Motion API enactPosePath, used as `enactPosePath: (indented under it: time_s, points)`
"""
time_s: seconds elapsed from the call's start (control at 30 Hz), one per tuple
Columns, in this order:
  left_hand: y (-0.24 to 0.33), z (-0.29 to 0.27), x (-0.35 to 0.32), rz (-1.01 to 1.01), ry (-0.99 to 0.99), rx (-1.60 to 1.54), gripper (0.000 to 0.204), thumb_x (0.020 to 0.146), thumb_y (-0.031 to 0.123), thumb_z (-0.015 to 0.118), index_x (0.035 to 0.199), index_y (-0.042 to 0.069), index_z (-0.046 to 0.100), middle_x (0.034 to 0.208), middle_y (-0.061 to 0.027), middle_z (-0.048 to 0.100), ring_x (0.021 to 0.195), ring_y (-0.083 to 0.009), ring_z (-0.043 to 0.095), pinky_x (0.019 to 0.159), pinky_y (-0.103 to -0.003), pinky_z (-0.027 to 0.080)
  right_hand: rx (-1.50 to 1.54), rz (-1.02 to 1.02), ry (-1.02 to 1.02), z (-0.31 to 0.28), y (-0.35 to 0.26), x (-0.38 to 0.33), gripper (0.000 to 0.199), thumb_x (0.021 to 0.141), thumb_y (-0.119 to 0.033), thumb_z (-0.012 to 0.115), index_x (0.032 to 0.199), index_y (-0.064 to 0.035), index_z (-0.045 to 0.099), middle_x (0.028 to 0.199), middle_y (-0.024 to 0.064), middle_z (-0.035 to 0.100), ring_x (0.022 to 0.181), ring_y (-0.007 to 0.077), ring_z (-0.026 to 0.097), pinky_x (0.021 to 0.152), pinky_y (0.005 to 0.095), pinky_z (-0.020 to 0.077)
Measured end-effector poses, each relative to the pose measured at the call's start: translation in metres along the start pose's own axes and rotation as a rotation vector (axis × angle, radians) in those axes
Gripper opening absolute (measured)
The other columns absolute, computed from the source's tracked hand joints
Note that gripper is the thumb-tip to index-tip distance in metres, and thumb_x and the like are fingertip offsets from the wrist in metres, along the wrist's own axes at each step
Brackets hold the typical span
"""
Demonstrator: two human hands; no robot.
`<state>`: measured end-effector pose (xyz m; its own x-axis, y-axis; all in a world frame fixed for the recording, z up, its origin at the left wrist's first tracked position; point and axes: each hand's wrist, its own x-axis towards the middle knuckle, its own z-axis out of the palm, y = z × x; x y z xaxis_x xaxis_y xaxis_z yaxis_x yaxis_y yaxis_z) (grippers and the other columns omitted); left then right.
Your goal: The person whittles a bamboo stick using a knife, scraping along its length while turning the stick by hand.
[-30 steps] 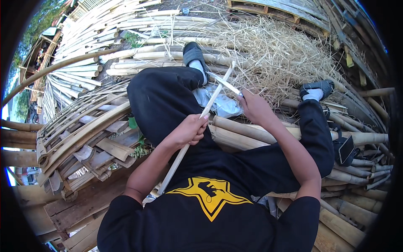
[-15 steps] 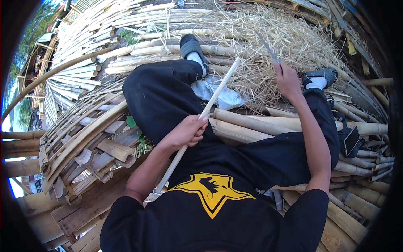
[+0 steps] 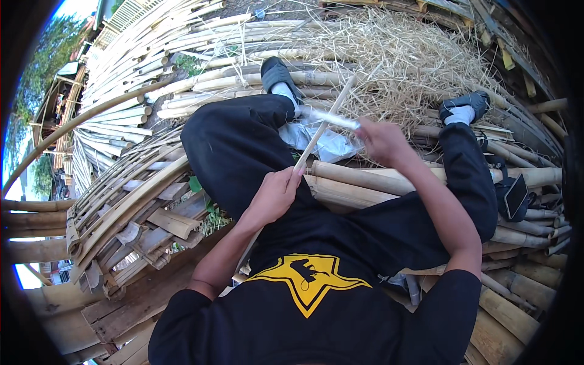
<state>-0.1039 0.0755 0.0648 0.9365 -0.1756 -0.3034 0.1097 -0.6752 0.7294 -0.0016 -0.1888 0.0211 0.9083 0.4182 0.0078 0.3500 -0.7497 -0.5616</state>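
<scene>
My left hand (image 3: 275, 193) is closed around a long pale bamboo strip (image 3: 319, 131), which slants from beside my left forearm up over my lap. In my right hand (image 3: 384, 143) is a knife (image 3: 331, 117), its blade smeared white by motion. The blade crosses the strip well above my left hand; whether it touches the strip I cannot tell. Below the crossing lies a crumpled whitish plastic sheet (image 3: 340, 146) between my legs.
A heap of straw-like shavings (image 3: 401, 67) spreads ahead to the right. Bamboo poles (image 3: 359, 177) lie under my legs, and more poles (image 3: 121, 97) are stacked far left. Split bamboo pieces (image 3: 137, 225) are piled at my left. A phone-like device (image 3: 516, 198) sits by my right knee.
My right hand has swung left and down with the knife, from over the shavings to across the strip. My left hand has turned slightly and still holds the strip.
</scene>
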Motion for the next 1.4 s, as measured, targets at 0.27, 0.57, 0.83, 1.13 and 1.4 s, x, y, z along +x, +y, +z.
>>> enactPosePath:
  time_s: [0.27, 0.57, 0.83, 1.13, 1.4]
  points:
    - [-0.009, 0.005, 0.006, -0.024, -0.039, -0.063, 0.041, 0.100, 0.031, 0.040, 0.070, 0.003, 0.046, 0.053, -0.0004, 0.043, 0.048, -0.0082, 0.041, 0.047, -0.027, 0.035, 0.007, -0.092, -0.029, 0.020, -0.023, -0.002, 0.031, 0.095, -0.034, 0.042, 0.089, -0.0046, 0.051, 0.063, 0.0214, 0.058, 0.063, 0.0424, 0.058, 0.058, 0.0530, 0.0437]
    - [-0.023, 0.012, 0.005, -0.033, -0.096, -0.274, 0.038, 0.100, 0.034, 0.039, 0.070, 0.010, 0.040, 0.050, 0.0056, 0.035, 0.037, -0.0034, 0.030, 0.035, -0.022, 0.025, 0.117, 0.202, 0.141, 0.023, 0.012, 0.015, 0.037, 0.096, -0.036, 0.040, 0.090, -0.0022, 0.052, 0.062, 0.0216, 0.058, 0.064, 0.0424, 0.059, 0.058, 0.0524, 0.0451]
    - [0.002, -0.002, -0.020, -0.225, -0.197, -0.342, 0.036, 0.100, 0.034, 0.039, 0.072, 0.011, 0.040, 0.050, 0.0064, 0.032, 0.036, -0.0034, 0.028, 0.034, -0.021, 0.022, -0.289, 0.394, 0.043, 0.001, 0.097, 0.022, 0.028, 0.094, -0.028, 0.042, 0.098, -0.0044, 0.057, 0.080, 0.0237, 0.062, 0.075, 0.0387, 0.063, 0.064, 0.0479, 0.0508]
    - [0.009, -0.006, 0.001, -0.253, -0.216, -0.453, 0.035, 0.100, 0.036, 0.039, 0.074, 0.012, 0.040, 0.051, 0.0073, 0.031, 0.036, -0.0027, 0.026, 0.033, -0.021, 0.020, 0.041, -0.105, 0.025, 0.002, -0.017, 0.005, 0.029, 0.095, -0.031, 0.043, 0.088, -0.0035, 0.049, 0.067, 0.0215, 0.057, 0.066, 0.0426, 0.056, 0.060, 0.0514, 0.0421]
    - [0.011, -0.012, -0.012, -0.370, -0.263, -0.547, 0.036, 0.100, 0.037, 0.039, 0.074, 0.012, 0.038, 0.051, 0.0076, 0.028, 0.037, -0.0018, 0.023, 0.033, -0.020, 0.017, -0.025, 0.441, 0.101, -0.001, 0.074, 0.022, 0.044, 0.097, -0.039, 0.037, 0.089, 0.0002, 0.055, 0.073, 0.0229, 0.060, 0.073, 0.0437, 0.058, 0.067, 0.0520, 0.0437]
